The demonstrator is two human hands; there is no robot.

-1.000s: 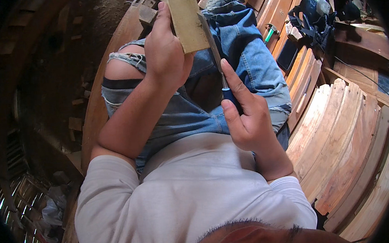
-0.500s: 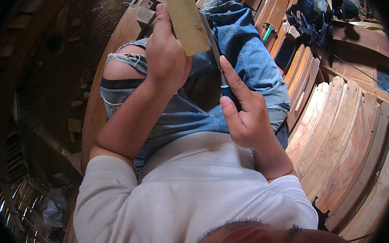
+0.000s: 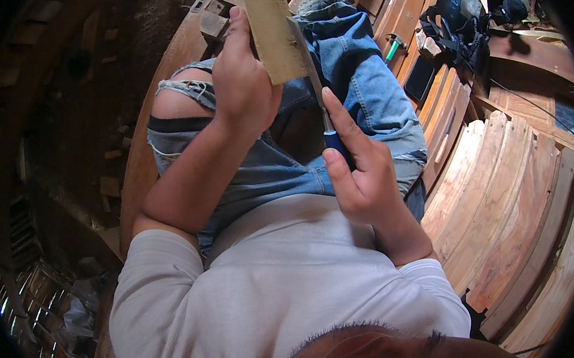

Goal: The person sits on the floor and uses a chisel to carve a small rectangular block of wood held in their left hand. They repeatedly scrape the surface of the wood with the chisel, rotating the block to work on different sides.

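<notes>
My left hand [image 3: 244, 89] grips a pale yellowish, flat rectangular block [image 3: 276, 40], its thumb stretched along the left edge. The block is held up over my lap, and its far end leaves the picture at the top. In my right hand [image 3: 363, 170] is a tool with a dark blue handle [image 3: 335, 146] and a long, flat steel blade [image 3: 313, 74]; whether it is a file or a chisel I cannot tell. Its blade runs along the right edge of the block. The right index finger lies along the blade's neck, with the thumb against the handle.
Beneath me is a wooden surface with a small wood block [image 3: 213, 23] at its far left. To the right lie a green-handled hammer [image 3: 392, 48], a black phone [image 3: 420, 83], dark bags [image 3: 452, 18] and curved wooden slats [image 3: 494, 191]. Wood scraps lie on the dark floor at left.
My right hand has drawn the blue-handled tool slightly back toward me along the block's edge. The block has shifted only a little; my left hand keeps its grip.
</notes>
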